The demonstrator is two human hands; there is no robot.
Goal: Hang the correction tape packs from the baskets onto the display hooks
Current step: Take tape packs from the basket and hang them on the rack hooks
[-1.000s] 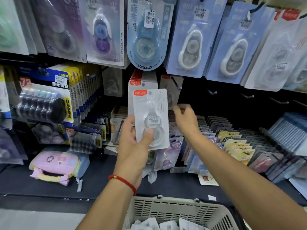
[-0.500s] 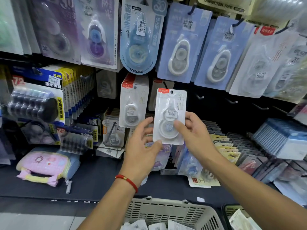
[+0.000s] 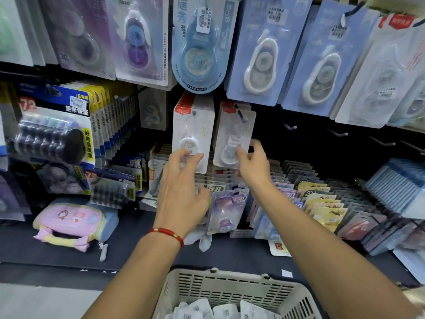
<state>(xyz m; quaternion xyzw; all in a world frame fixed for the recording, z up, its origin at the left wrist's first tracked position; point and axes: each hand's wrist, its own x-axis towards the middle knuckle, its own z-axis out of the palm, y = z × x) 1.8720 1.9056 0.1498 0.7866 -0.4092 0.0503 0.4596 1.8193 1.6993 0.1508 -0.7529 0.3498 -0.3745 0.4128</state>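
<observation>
A white correction tape pack [image 3: 233,137] with a red corner label hangs on a dark display hook [image 3: 242,116]. My right hand [image 3: 251,165] grips its lower right edge with thumb and fingers. To its left hangs a stack of the same white packs [image 3: 192,132]. My left hand [image 3: 181,194], with a red bracelet on the wrist, is spread open just below that stack and holds nothing. A beige plastic basket [image 3: 232,286] at the bottom holds several more white packs [image 3: 207,309].
Bare hooks [image 3: 290,127] stick out of the dark panel to the right. Larger blue and purple tape packs hang above. Rows of small packs [image 3: 322,199] stand on the shelf. A pink pouch [image 3: 69,223] lies at the left, below black refill packs [image 3: 50,137].
The pack passed from my left hand to my right hand, then moved up and right onto the hook. My left hand let go and opened below the left stack.
</observation>
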